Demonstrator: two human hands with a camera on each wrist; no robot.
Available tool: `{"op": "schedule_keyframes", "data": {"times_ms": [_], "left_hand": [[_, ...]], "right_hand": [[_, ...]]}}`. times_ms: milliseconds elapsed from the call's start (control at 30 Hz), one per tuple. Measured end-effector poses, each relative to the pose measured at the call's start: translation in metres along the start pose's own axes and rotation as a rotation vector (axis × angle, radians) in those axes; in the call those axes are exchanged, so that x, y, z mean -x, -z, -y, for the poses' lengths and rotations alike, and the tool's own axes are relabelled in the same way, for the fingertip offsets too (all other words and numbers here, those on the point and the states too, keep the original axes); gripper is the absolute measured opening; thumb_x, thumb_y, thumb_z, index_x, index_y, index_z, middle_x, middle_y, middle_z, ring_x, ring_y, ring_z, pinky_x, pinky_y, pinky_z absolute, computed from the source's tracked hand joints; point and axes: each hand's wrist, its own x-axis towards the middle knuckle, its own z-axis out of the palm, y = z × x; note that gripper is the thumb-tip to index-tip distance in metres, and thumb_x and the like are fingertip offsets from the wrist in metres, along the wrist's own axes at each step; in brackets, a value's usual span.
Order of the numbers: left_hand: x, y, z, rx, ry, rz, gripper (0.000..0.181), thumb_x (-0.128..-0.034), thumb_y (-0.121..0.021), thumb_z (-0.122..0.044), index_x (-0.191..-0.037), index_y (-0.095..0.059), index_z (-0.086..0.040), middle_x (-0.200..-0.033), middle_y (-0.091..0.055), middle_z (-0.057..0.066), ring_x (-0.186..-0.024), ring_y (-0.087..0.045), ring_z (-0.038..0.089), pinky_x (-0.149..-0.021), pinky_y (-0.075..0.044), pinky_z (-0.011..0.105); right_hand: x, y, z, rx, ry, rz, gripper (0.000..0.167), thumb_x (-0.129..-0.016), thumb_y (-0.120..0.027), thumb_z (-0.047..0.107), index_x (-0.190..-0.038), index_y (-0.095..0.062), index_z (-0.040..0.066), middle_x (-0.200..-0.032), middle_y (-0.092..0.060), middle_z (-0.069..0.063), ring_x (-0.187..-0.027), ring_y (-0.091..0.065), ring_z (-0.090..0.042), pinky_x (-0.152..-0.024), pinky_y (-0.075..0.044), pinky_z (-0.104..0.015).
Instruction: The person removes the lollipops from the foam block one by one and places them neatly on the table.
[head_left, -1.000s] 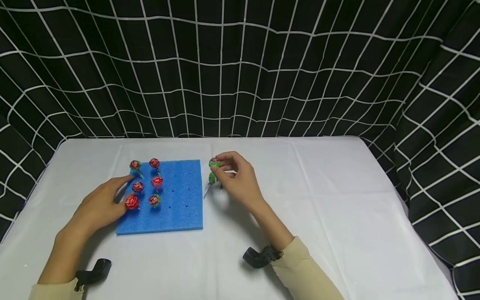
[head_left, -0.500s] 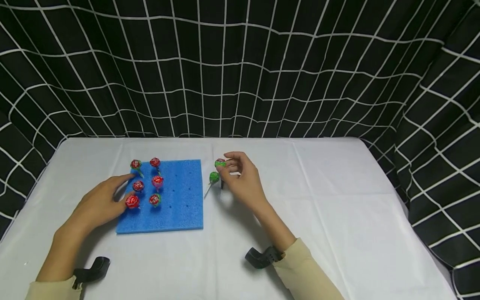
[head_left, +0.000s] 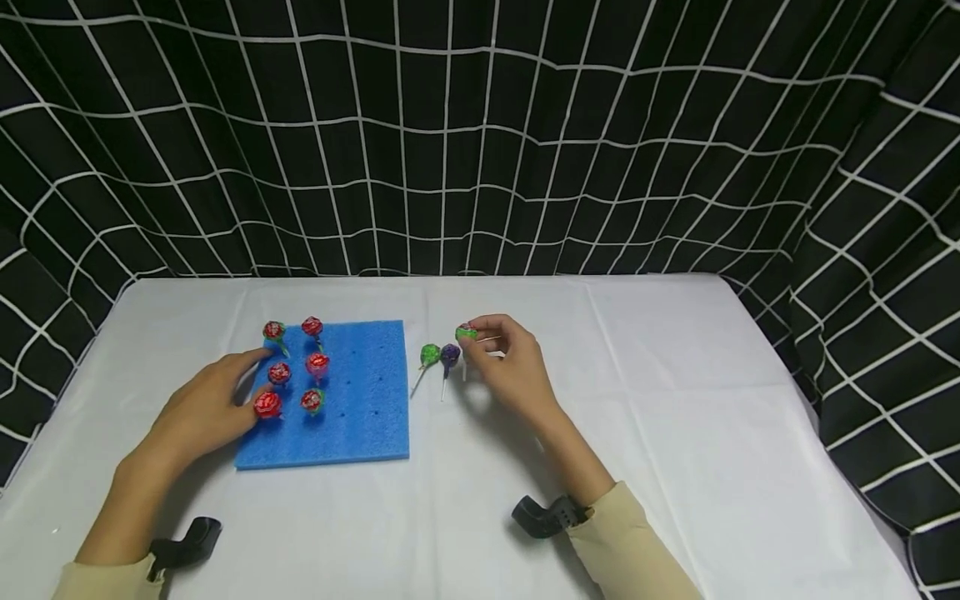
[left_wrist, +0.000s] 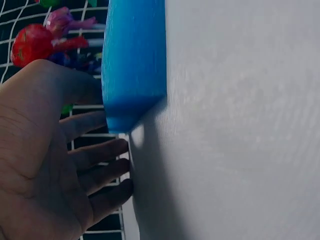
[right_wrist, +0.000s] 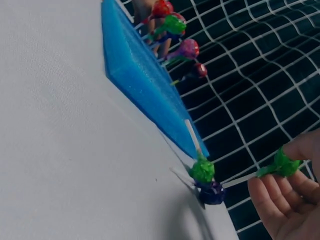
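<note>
In the head view my right hand [head_left: 513, 367] pinches a lollipop [head_left: 466, 332] in a green and red wrapper by its head, above the table. In the right wrist view the stick of this lollipop [right_wrist: 286, 164] points toward the board. Left of that hand, a green lollipop [head_left: 430, 355] and a dark purple lollipop [head_left: 449, 356] lie side by side on the cloth. My left hand [head_left: 206, 408] rests at the left edge of a blue foam board [head_left: 367, 437], its fingers fairly straight. Several red-topped lollipops, such as this one [head_left: 267, 405], stand in the board's left half.
Small holes dot the right half of the foam board. A white cloth [head_left: 675, 400] covers the table. Black curtains [head_left: 480, 150] with a white grid hang behind it and at both sides. Each wrist wears a black camera mount [head_left: 543, 517].
My right hand has moved to the right, away from the board, with the lollipop still pinched. The purple lollipop, earlier hidden behind the fingers, now shows fully. My left hand stays at the board's edge.
</note>
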Motion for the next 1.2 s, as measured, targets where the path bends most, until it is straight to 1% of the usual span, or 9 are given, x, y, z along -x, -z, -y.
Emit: {"op": "schedule_keyframes", "data": {"times_ms": [133,267,467,600,700,833,967,1100,1200], "left_hand": [[0.000,-0.001,-0.002,-0.004,0.000,0.001,0.072,-0.0939,-0.066,-0.025,-0.159,-0.043,-0.003,-0.160,-0.044,0.034,-0.147,-0.038,0.061,-0.113,-0.033,0.083],[-0.001,-0.001,-0.003,-0.005,-0.009,0.002,0.070,-0.0954,-0.065,-0.026,-0.159,-0.044,-0.003,-0.159,-0.045,0.033,-0.146,-0.040,0.060,-0.112,-0.034,0.082],[-0.001,-0.001,-0.002,-0.023,-0.011,-0.001,0.070,-0.0965,-0.065,-0.028,-0.158,-0.044,-0.003,-0.159,-0.045,0.033,-0.146,-0.039,0.060,-0.114,-0.034,0.081],[0.000,0.000,-0.001,-0.027,-0.011,-0.006,0.070,-0.0969,-0.065,-0.028,-0.159,-0.044,-0.004,-0.159,-0.045,0.034,-0.146,-0.039,0.060,-0.113,-0.033,0.082],[0.000,-0.001,-0.002,-0.027,-0.008,-0.006,0.070,-0.0969,-0.064,-0.028,-0.159,-0.044,-0.004,-0.159,-0.045,0.034,-0.146,-0.039,0.060,-0.112,-0.034,0.082],[0.001,-0.001,-0.001,-0.027,-0.007,-0.008,0.069,-0.0972,-0.064,-0.028,-0.159,-0.044,-0.004,-0.160,-0.045,0.034,-0.146,-0.039,0.060,-0.112,-0.034,0.083],[0.000,-0.001,-0.001,-0.027,-0.014,-0.012,0.069,-0.0971,-0.064,-0.028,-0.159,-0.045,-0.004,-0.160,-0.045,0.033,-0.146,-0.040,0.060,-0.112,-0.035,0.082],[0.000,0.000,-0.001,-0.022,-0.017,-0.018,0.068,-0.0964,-0.064,-0.026,-0.158,-0.045,-0.004,-0.159,-0.046,0.032,-0.146,-0.040,0.059,-0.113,-0.035,0.081],[0.002,-0.002,-0.002,-0.014,-0.020,-0.021,0.067,-0.0973,-0.063,-0.026,-0.158,-0.046,-0.003,-0.159,-0.046,0.033,-0.146,-0.040,0.059,-0.114,-0.035,0.081]], "right_hand": [[0.000,0.002,-0.004,0.016,-0.041,0.009,0.027,-0.098,-0.074,0.016,-0.121,-0.070,0.003,-0.113,-0.075,-0.018,-0.095,-0.077,-0.031,-0.075,-0.057,-0.018],[0.002,0.002,-0.009,0.060,-0.052,-0.002,0.028,-0.097,-0.075,0.017,-0.121,-0.070,0.003,-0.114,-0.076,-0.017,-0.096,-0.076,-0.030,-0.075,-0.056,-0.018],[-0.001,0.001,-0.015,0.082,-0.025,0.012,0.027,-0.097,-0.074,0.014,-0.122,-0.069,0.004,-0.111,-0.075,-0.018,-0.093,-0.075,-0.029,-0.078,-0.058,-0.022],[-0.004,0.001,-0.014,0.143,-0.013,0.031,0.022,-0.096,-0.074,0.014,-0.116,-0.072,0.005,-0.107,-0.076,-0.016,-0.090,-0.075,-0.029,-0.079,-0.057,-0.026],[-0.007,0.002,-0.014,0.171,-0.023,0.043,0.022,-0.096,-0.074,0.015,-0.115,-0.072,0.005,-0.106,-0.076,-0.015,-0.089,-0.076,-0.028,-0.077,-0.056,-0.026],[-0.012,0.003,-0.016,0.164,-0.049,0.068,0.023,-0.096,-0.074,0.015,-0.116,-0.072,0.004,-0.108,-0.076,-0.015,-0.088,-0.077,-0.026,-0.072,-0.055,-0.023],[-0.015,0.004,-0.018,0.158,-0.075,0.061,0.025,-0.096,-0.074,0.016,-0.119,-0.071,0.005,-0.111,-0.075,-0.015,-0.088,-0.077,-0.024,-0.071,-0.056,-0.022],[-0.018,0.005,-0.021,0.174,-0.077,0.054,0.025,-0.096,-0.073,0.016,-0.119,-0.072,0.007,-0.112,-0.075,-0.016,-0.087,-0.075,-0.023,-0.073,-0.056,-0.022],[-0.020,0.006,-0.021,0.175,-0.077,0.062,0.023,-0.097,-0.073,0.016,-0.118,-0.073,0.006,-0.110,-0.076,-0.017,-0.084,-0.076,-0.022,-0.070,-0.057,-0.023]]}}
